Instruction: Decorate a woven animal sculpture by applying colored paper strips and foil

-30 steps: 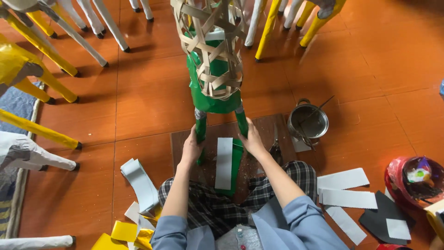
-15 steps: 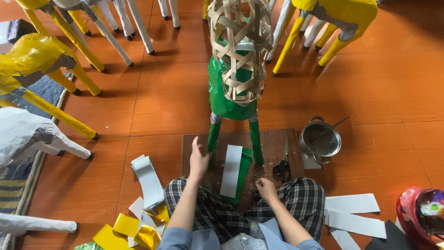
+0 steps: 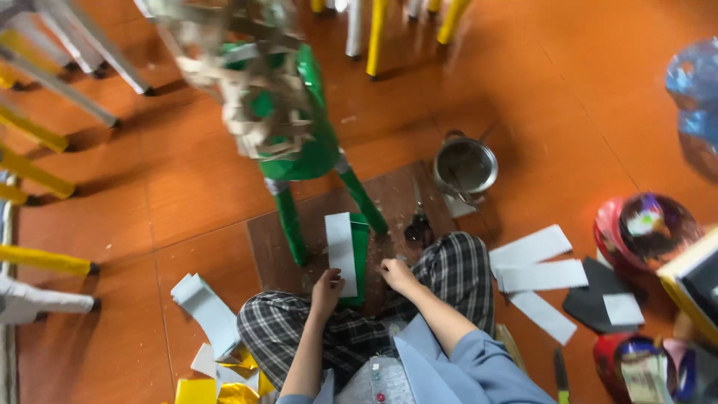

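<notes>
Orange tiled floor (image 3: 187, 202): left hand (image 3: 327, 288), fingers pinching, holds the white paper strip (image 3: 340, 251) over green foil strip (image 3: 359, 254); right hand (image 3: 396, 274), fingers loosely curled, empty beside it. Best pressed flat, edges aligned.

Both hands, left hand (image 3: 327, 288) and right hand (image 3: 396, 274), rest beside the white paper strip (image 3: 340, 253) below the green frame (image 3: 299, 150).

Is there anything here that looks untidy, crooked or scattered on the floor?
Yes. The green woven frame leans to the left on its legs, and white paper strips lie loose on the orange floor at different angles.
</notes>
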